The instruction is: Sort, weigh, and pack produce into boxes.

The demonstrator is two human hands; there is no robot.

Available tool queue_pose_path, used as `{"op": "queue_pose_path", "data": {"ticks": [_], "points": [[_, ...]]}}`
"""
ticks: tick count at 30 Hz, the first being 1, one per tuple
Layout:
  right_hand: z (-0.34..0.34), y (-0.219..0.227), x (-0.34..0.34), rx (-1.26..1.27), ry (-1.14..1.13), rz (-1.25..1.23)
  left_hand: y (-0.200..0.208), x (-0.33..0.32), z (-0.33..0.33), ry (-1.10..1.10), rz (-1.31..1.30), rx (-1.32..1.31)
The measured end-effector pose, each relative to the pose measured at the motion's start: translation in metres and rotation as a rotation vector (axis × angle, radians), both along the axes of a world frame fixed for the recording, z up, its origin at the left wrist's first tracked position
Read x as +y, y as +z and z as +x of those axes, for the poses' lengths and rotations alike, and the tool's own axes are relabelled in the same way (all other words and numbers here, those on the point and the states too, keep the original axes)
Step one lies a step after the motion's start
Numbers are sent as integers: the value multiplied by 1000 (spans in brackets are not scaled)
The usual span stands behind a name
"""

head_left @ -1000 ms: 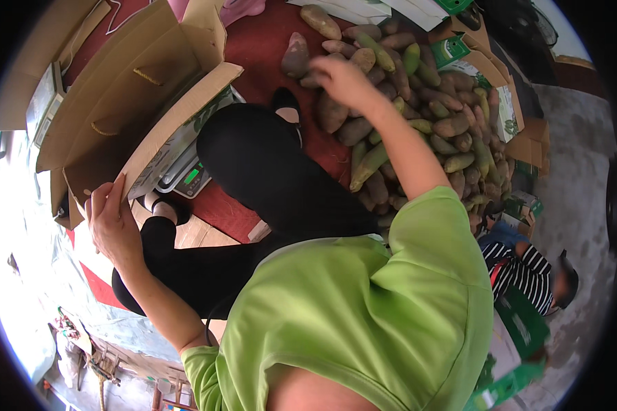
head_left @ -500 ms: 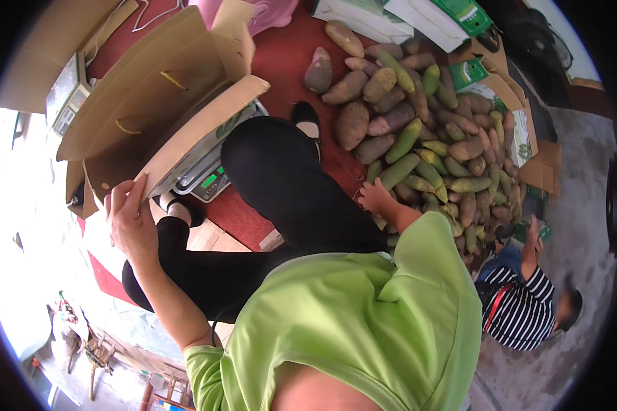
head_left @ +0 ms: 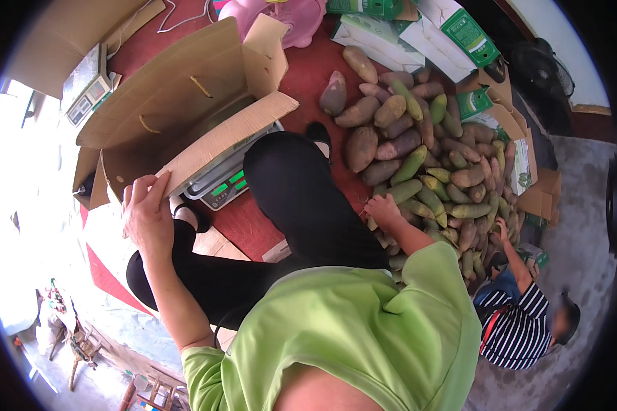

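My left hand pinches the near flap of an open cardboard box. The box stands on a weighing scale with a lit green display. At the near left edge of a large fruit pile, my right hand has its fingers curled at the lower end of an elongated green fruit. The undersides of those fingers are hidden. Many other long fruits, purple-brown, green and yellowish, lie heaped on the red floor covering beyond it.
Green-and-white cartons and an opened cardboard carton border the pile. A pink plastic stool stands at the back. A second scale is at far left. Another person in a striped shirt reaches into the pile at right. A black fan stands behind.
The whole view has shifted slightly, moving the box and pile down and right in the picture. My hands keep their places on flap and fruit. The other person's hand has lowered onto the pile.
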State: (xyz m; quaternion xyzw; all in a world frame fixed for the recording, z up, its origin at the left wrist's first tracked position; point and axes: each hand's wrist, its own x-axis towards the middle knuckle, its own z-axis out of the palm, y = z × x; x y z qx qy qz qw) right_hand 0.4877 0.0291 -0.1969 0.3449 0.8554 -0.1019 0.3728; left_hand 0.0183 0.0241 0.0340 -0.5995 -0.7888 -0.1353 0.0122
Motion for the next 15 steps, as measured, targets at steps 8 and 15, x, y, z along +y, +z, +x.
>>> {"op": "queue_pose_path", "data": {"ticks": [8,15], "points": [[11,19,37,388,-233,231,-2,-3,-4,-47,20,-15],[32,61,89,697,-899,507,1,-5,-5,-72,64,22]]}}
